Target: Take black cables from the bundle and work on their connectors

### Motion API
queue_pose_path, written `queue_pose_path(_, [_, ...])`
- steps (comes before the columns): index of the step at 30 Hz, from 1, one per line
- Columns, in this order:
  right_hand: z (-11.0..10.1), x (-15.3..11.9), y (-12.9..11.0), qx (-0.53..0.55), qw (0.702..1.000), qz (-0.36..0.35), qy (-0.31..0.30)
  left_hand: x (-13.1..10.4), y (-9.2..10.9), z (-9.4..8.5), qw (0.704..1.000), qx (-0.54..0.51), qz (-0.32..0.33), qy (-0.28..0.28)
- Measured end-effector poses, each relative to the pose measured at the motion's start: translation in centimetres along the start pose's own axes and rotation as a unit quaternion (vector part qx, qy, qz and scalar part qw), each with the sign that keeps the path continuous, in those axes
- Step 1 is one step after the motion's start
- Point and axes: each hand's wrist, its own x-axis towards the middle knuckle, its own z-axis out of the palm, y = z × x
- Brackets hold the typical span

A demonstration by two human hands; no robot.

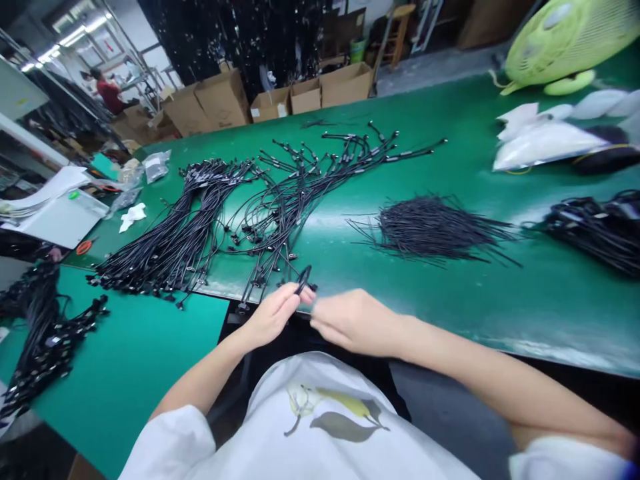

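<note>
Currently gripping a black cable (303, 279) between the thumb and fingers of the left hand (274, 313), just in front of the tangled cables (300, 199). Curling the right hand (357, 321) half closed close beside it, blurring at the fingertips and leaving its hold impossible to tell. Working at a green table (480, 290). Viewing a tidier cable bundle (165, 247) just left of the tangled cables, and a white box (65, 220) farther left of them. Seeing a heap of thin black strands (435, 227) to the right of the tangled cables, well apart, then a dark bundle (600, 232), a white bag (550, 143) and a lime fan (570, 40) farther right. Looking past the tangled cables toward cardboard boxes (225, 100) standing beyond.
</note>
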Motion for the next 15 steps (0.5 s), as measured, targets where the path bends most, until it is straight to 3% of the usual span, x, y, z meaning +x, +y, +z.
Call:
queue_pose_path(3, [-0.6,1.4,1.7,0.088,0.98,0.11,0.142,-0.7,-0.1,1.0,0.994,-0.092,-0.021,-0.048])
queue_pose_path(5, [0.4,2.1,2.7,0.165,0.947,0.162,0.224,-0.7,0.1,1.2,0.975,-0.22,-0.024,-0.021])
queue_pose_path(7, [2.3,2.8,3.1,0.28,0.904,0.212,0.245,-0.2,0.1,1.4,0.949,-0.312,-0.035,0.02])
queue_pose_path(9, [4.2,3.3,2.9,0.402,0.839,0.268,0.251,0.4,-0.2,1.8,0.941,-0.33,-0.05,0.052])
queue_pose_path(12, [5.8,3.7,2.3,0.539,0.718,0.32,0.303,0.9,-1.5,2.8,0.944,-0.313,-0.073,0.079])
queue_pose_path(15, [5.6,3.8,1.7,0.678,0.618,0.302,0.258,0.7,-3.0,3.6,0.947,-0.293,-0.083,0.105])
